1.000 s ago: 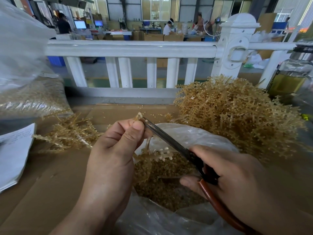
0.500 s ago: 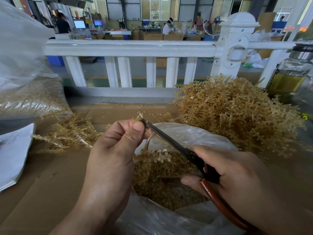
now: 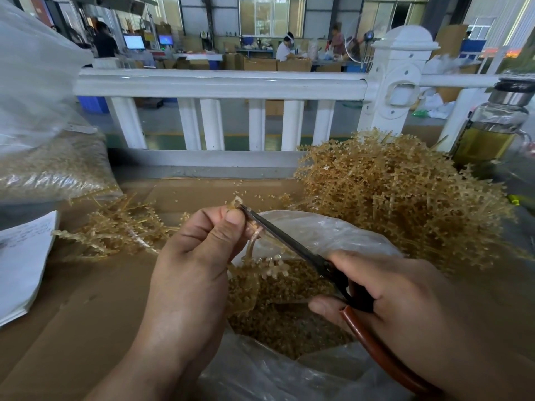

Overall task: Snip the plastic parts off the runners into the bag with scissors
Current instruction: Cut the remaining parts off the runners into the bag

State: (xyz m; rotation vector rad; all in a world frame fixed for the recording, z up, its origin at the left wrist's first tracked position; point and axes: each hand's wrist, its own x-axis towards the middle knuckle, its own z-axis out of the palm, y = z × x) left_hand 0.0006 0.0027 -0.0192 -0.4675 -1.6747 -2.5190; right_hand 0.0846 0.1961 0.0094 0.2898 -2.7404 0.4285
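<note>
My left hand (image 3: 199, 256) pinches the top of a tan plastic runner (image 3: 254, 256) that hangs over the open clear bag (image 3: 324, 233). Small tan parts still cling to the runner's lower end. My right hand (image 3: 399, 302) grips the red-handled scissors (image 3: 292, 244), whose dark blades lie nearly closed against the runner just below my left thumb. The bag holds a heap of cut parts (image 3: 283, 319).
A big pile of uncut runners (image 3: 399, 192) lies to the right, a smaller heap of runners (image 3: 115, 227) to the left. A filled plastic bag (image 3: 49, 169), paper sheets (image 3: 20, 261), a glass bottle (image 3: 492, 131) and a white railing (image 3: 220, 85) surround the cardboard-covered table (image 3: 72, 328).
The scissor blades have slid slightly along the runner near my left thumb. Both hands keep almost the same place over the bag.
</note>
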